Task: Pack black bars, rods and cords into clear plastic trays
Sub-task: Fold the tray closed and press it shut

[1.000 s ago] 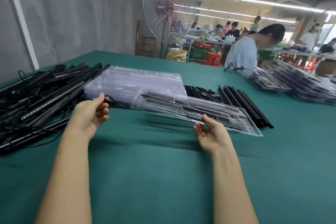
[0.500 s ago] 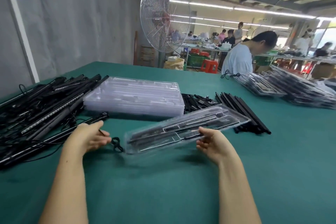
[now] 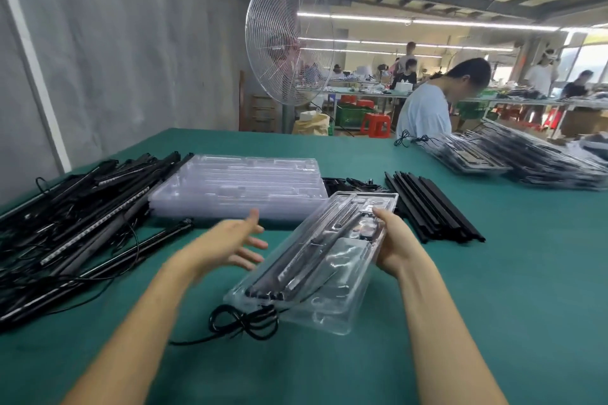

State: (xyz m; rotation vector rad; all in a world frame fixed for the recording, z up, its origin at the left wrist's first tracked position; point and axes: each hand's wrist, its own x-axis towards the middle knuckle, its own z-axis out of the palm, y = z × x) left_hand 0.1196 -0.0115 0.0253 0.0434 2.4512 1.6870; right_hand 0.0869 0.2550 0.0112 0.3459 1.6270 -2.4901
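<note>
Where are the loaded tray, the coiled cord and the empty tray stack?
loaded tray (image 3: 342, 260): head view, clear pocket near its middle.
coiled cord (image 3: 245, 322): head view, knotted loops.
empty tray stack (image 3: 237, 187): head view, top tray's face.

The green-covered table (image 3: 427, 322) in front of me carries a tangled heap of black bars and cords (image 3: 75, 217) on my left, with a stack of empty clear trays (image 3: 237, 191) just beside it. Behind that stack lie small black parts (image 3: 352, 182), to its right a neat row of black rods (image 3: 431, 210), and along the far right edge, well apart, piles of filled trays (image 3: 526, 161).
</note>
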